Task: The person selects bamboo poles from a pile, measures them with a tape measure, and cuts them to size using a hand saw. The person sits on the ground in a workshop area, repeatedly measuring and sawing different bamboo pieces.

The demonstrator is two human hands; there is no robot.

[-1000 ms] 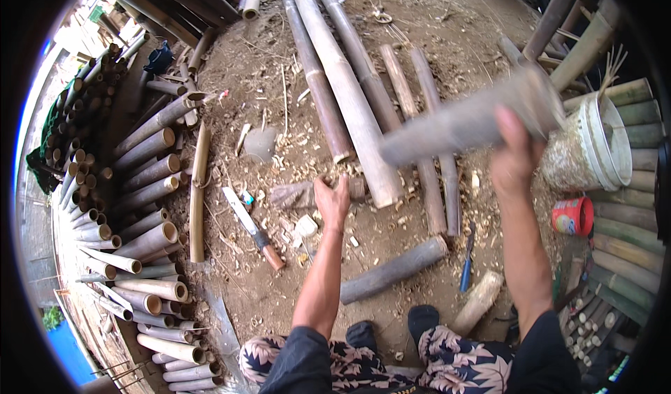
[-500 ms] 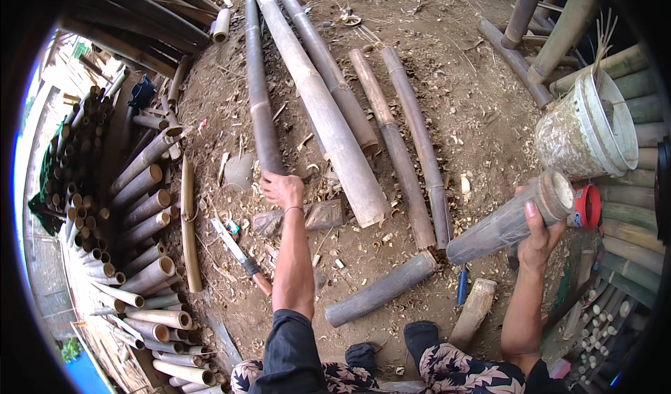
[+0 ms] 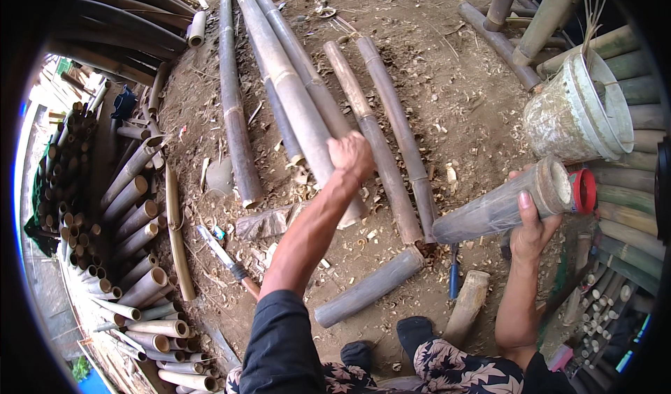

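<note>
My right hand (image 3: 532, 228) grips a short grey bamboo tube (image 3: 500, 204) near its open end, holding it slanted with the other end down toward the ground. My left hand (image 3: 351, 154) reaches forward over the long bamboo poles (image 3: 293, 93) lying on the dirt. Its fingers curl down onto a pale pole; whether they grip it I cannot tell. A short dark bamboo piece (image 3: 370, 287) lies on the ground in front of my feet.
A machete with a wooden handle (image 3: 225, 260) lies at left beside a curved bamboo strip (image 3: 176, 233). Stacked cut tubes (image 3: 133, 254) fill the left side. A white bucket (image 3: 583, 107) and a red cup (image 3: 584, 190) stand at right. A blue-handled tool (image 3: 453, 275) and a wooden block (image 3: 467, 306) lie near.
My right hand has lowered the bamboo tube from high in front down to the right side. My left hand has moved forward and right onto the long poles.
</note>
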